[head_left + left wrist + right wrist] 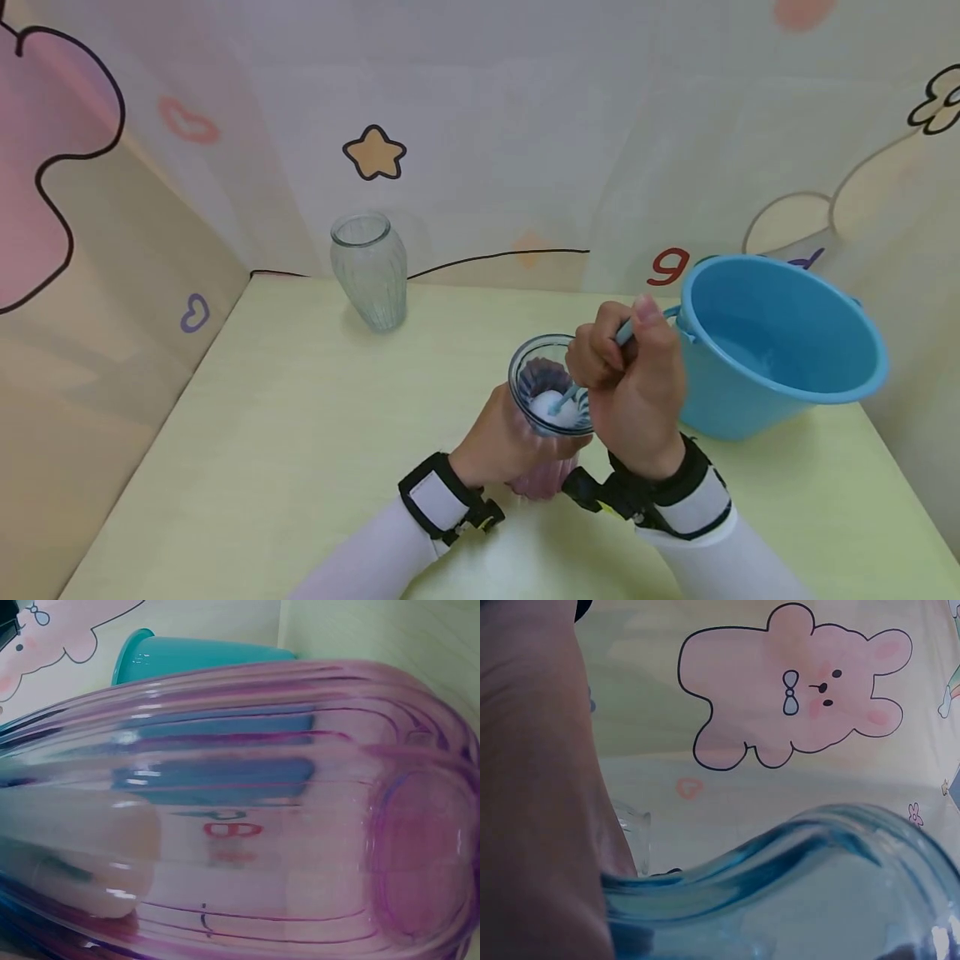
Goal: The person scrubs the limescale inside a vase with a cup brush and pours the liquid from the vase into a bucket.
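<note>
Your left hand (pixel 498 442) wraps its grip round the purple vase (pixel 546 433); your right hand (pixel 630 383), directly above, pinches a blue brush handle (pixel 592 367) dipping inside.

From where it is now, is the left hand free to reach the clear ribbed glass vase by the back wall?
Probably not right away: the left hand grips the pink ribbed glass vase while the right hand works a blue-handled brush inside it. The table path to the clear ribbed glass vase looks unobstructed.
</note>
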